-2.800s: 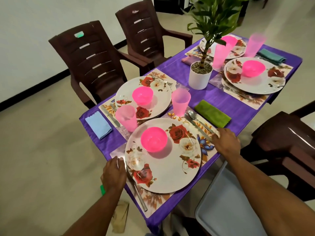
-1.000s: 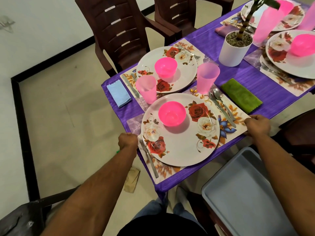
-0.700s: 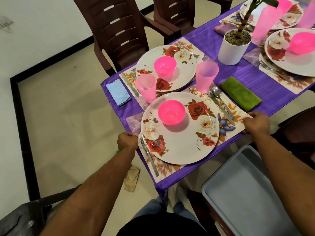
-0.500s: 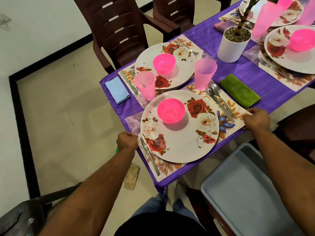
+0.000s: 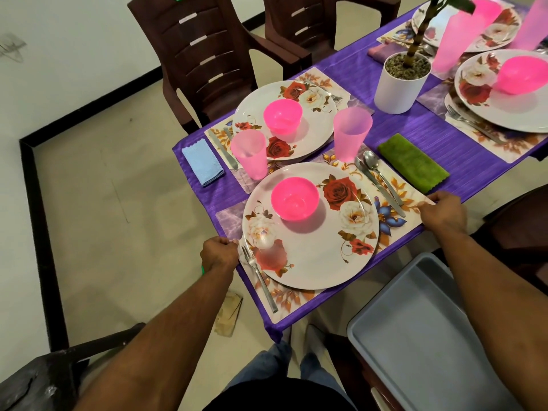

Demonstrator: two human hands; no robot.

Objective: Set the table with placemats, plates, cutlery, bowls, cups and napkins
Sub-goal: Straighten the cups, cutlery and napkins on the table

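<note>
- Left hand (image 5: 218,253), fingers curled, grips the near placemat (image 5: 397,194) at its left edge
- Right hand (image 5: 443,212) pinches its right corner
- Both forearms reach forward
- Placemat lies at the table's near end, under the floral plate (image 5: 314,262)

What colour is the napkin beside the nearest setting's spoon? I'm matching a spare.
Green: the napkin lies right of the spoon, clearest in the head view.

Bowl (image 5: 295,198) on plate (image 5: 311,250) — fork (image 5: 259,277) left, knife (image 5: 381,188) and spoon (image 5: 381,173) right.
</note>
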